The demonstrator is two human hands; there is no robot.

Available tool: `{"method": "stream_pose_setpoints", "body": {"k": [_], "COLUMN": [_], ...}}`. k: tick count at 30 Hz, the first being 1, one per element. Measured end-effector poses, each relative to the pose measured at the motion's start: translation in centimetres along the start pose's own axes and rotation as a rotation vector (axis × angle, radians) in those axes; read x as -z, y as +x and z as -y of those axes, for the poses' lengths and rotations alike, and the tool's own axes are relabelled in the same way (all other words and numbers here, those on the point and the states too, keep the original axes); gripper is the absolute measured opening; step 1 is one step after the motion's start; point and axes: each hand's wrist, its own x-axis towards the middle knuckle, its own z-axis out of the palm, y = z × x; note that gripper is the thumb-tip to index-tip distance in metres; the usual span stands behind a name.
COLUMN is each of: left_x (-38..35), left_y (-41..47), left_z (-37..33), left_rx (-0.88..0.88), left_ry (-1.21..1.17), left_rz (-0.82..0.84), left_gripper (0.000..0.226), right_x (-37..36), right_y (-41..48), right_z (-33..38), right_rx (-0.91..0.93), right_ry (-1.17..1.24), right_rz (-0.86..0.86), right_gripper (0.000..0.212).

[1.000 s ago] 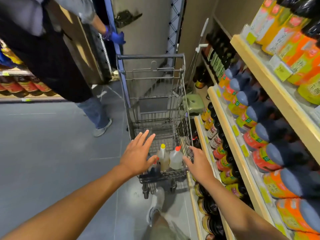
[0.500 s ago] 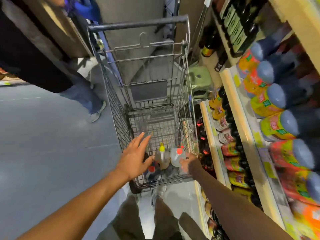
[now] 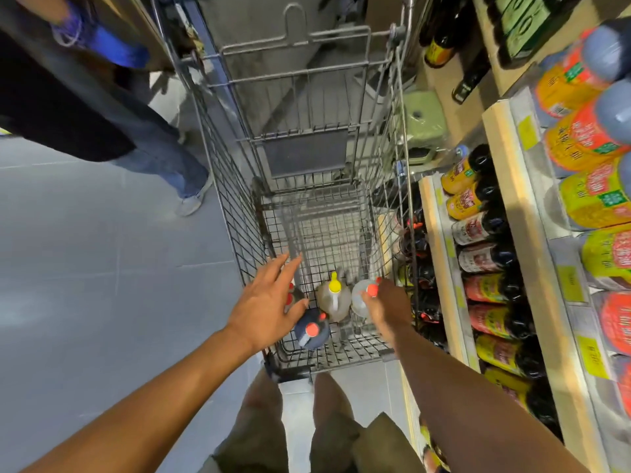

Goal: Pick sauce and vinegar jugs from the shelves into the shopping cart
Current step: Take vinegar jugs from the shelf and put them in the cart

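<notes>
- A shop aisle with a grey tiled floor [image 3: 85,268] fills the left half of the view.
- Wooden shelves [image 3: 505,186] run down the right side. The upper level holds blue-capped jugs [image 3: 580,138] with orange and yellow labels, and the lower level holds dark bottles [image 3: 478,230].
- The wire shopping cart [image 3: 239,206] stands in the middle, just beside the shelves, and is seen from above.
- Another person [image 3: 153,145] in jeans stands at the cart's far left, with one blue-gloved hand [image 3: 112,46] near its handle end.
- A green stool [image 3: 421,114] sits on the floor beyond the cart, against the shelving.
- Three jugs stand upright at the near end of the cart's basket: a dark jug [image 3: 312,331] with a red cap, an amber jug [image 3: 334,295] with a yellow cap, and a clear jug [image 3: 362,295] with a red cap. They are close together, and a fourth red cap is half hidden under the left hand.
- The left hand [image 3: 264,302] hovers over the cart's near left corner with fingers straight and spread, holding nothing. Its thumb is just above the dark jug.
- The right hand [image 3: 387,302] is inside the basket with its fingers bent down around the top of the clear jug, one fingertip against the red cap.
</notes>
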Motion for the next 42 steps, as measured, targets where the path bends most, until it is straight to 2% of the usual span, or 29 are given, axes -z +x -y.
{"method": "stream_pose_setpoints", "body": {"k": [4,7,10,13,15,17,18,19,21,24,27,30,34,38,40,42], "left_x": [0.3,1.0,2.3,3.6,4.4,5.4,5.9,6.4,7.5,9.5,12.0,14.4,15.9,15.3,15.3,15.3], "left_y": [0.0,0.1,0.3,0.7,0.8,0.9,1.0,1.0,1.1,1.4,1.6,0.9,0.1,-0.6,-1.0,-1.2], "left_z": [0.1,-0.1,-0.8,-1.5,-2.0,-2.7,-3.0,-3.4,-4.4,-6.0,-7.9,-10.3,-11.3,-10.3,-10.0,-9.7], "left_rx": [0.015,0.005,0.003,0.044,0.098,0.153,0.159,0.151,0.119,0.116,0.040,-0.049,-0.043,-0.109,-0.152,-0.191], "left_ry": [-0.009,-0.035,-0.099,-0.193,-0.305,-0.461,-0.539,-0.607,-0.703,-0.878,-1.056,-1.253,-1.436,-1.327,-1.215,-1.223], "left_rz": [0.032,0.044,0.068,0.109,0.125,0.133,0.133,0.128,0.110,0.103,0.144,0.128,0.123,0.035,-0.039,-0.053], "left_gripper": [0.078,0.074,0.070,0.063,0.057,0.055,0.060,0.067,0.077,0.081,0.086,0.078,0.068,0.062,0.080,0.091], "right_x": [-0.8,0.5,4.3,9.0,12.7,16.5,18.4,20.1,23.4,27.6,30.5,32.1,32.8,32.5,32.1,31.6], "right_y": [0.8,-0.7,-2.2,-2.9,-3.5,-4.4,-5.0,-5.4,-6.3,-7.9,-9.4,-10.7,-11.1,-10.4,-10.1,-9.8], "right_z": [-1.7,-2.2,-0.8,0.4,1.3,2.8,3.9,4.8,6.7,9.9,13.3,16.5,19.7,21.7,22.4,23.1], "right_rx": [0.133,0.224,0.292,0.388,0.506,0.662,0.674,0.689,0.702,0.814,0.914,0.960,1.030,1.034,1.020,1.017], "right_ry": [-0.263,-0.360,-0.194,-0.133,-0.039,0.016,0.048,0.114,0.207,0.282,0.325,0.399,0.415,0.404,0.412,0.407], "right_rz": [-0.009,0.031,-0.052,-0.054,-0.024,-0.034,-0.014,0.037,0.119,0.162,0.177,0.242,0.250,0.273,0.286,0.303], "right_gripper": [0.017,0.019,0.025,0.020,0.004,0.013,0.011,0.006,0.011,0.011,0.012,0.014,0.021,0.026,0.026,0.027]}}
